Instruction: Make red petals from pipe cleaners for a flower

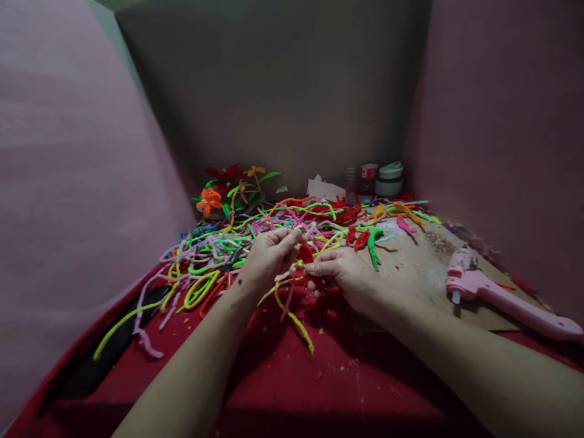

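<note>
Both my hands meet at the middle of a red cloth, over a heap of coloured pipe cleaners (237, 243). My left hand (269, 254) is closed, its fingers pinching the top of a small red pipe cleaner loop (306, 253). My right hand (343, 274) is closed too, gripping the same red piece from below and the right. Yellow and pink strands (292, 313) hang down under the hands.
A pink glue gun (497, 293) lies on a cardboard sheet (420, 267) at the right. Finished pipe cleaner flowers (219, 191) stand at the back left. Small jars (381, 178) sit at the back right. Cardboard walls enclose the space on three sides.
</note>
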Demonstrator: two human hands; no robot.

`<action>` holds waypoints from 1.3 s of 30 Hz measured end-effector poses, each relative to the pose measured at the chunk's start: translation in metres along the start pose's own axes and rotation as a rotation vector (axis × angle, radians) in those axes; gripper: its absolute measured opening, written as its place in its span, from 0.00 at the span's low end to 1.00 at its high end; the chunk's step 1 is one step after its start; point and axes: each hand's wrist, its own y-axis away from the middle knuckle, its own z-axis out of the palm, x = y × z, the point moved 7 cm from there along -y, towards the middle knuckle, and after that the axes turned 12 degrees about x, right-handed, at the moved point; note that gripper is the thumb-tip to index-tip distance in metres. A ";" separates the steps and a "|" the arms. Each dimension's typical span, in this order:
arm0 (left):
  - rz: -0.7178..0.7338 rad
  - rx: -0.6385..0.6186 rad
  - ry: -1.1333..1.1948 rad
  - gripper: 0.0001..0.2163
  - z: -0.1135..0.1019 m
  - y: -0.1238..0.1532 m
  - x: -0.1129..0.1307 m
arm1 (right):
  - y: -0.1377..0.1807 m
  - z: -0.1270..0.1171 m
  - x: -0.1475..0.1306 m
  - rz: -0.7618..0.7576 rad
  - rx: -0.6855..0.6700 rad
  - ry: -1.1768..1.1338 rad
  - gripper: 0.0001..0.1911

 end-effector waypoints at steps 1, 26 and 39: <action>0.017 0.004 -0.003 0.13 -0.003 -0.001 0.003 | 0.000 0.000 -0.001 -0.024 0.001 0.015 0.09; 0.002 -0.106 -0.214 0.11 -0.003 0.006 0.012 | -0.007 -0.012 -0.012 -0.122 0.111 -0.258 0.08; 0.138 0.256 -0.052 0.13 -0.009 0.005 0.011 | -0.020 -0.022 -0.003 -0.098 0.201 -0.472 0.08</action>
